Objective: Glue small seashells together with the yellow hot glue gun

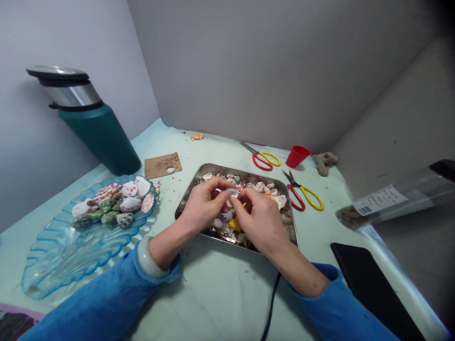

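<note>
My left hand [207, 201] and my right hand [260, 219] meet above a metal tray [209, 166], fingertips pinched together. Between them is a small, whitish, shiny piece [233, 192]; its kind is too small to make out. Both hands appear to grip it. Beneath them the tray holds many small shells [217, 223], some white and some patterned, along with a bright yellow piece [235, 223]. My hands hide the middle of the tray. A pale bangle [149, 260] circles my left wrist.
Left stands a blue glass dish [76, 258] with shells and green stones, near a teal bottle [103, 135] and brown card [163, 165]. Beyond the tray lie two scissors [262, 158] [304, 192] and a red cup [297, 156]. At right are a plastic bag [387, 201] and black phone-like slab [369, 284].
</note>
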`<move>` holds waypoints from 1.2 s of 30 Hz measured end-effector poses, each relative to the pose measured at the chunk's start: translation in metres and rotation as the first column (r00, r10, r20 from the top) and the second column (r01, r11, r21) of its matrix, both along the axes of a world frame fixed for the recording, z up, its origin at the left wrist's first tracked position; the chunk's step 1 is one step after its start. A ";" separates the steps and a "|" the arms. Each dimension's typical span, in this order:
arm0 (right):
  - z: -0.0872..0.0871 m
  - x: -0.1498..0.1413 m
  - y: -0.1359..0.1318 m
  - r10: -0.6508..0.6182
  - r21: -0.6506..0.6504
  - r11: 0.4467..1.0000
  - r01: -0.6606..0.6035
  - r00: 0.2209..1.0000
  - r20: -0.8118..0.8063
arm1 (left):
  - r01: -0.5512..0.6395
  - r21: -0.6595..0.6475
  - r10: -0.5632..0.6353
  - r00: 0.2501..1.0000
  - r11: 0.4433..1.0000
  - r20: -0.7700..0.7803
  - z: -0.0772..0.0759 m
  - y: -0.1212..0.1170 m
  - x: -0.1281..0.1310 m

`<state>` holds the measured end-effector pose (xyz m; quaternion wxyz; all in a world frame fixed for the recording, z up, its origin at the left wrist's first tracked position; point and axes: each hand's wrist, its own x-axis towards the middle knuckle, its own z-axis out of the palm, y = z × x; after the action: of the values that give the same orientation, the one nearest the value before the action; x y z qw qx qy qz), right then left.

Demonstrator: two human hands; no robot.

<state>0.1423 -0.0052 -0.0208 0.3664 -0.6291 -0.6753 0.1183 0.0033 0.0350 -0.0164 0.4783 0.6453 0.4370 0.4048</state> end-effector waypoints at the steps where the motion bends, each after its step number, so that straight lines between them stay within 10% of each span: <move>1: 0.000 0.000 0.000 -0.004 0.007 1.000 0.004 1.000 0.001 | 0.003 0.003 -0.003 1.000 1.000 -0.013 0.000 0.000 0.000; 36: 0.004 -0.002 -0.002 0.020 0.017 1.000 -0.016 0.971 -0.237 | -0.021 0.015 0.022 0.998 1.000 -0.060 0.003 -0.001 -0.001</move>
<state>0.1407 -0.0070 -0.0172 0.4482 -0.6015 -0.6332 0.1909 0.0026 0.0340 -0.0133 0.4556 0.6559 0.4553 0.3935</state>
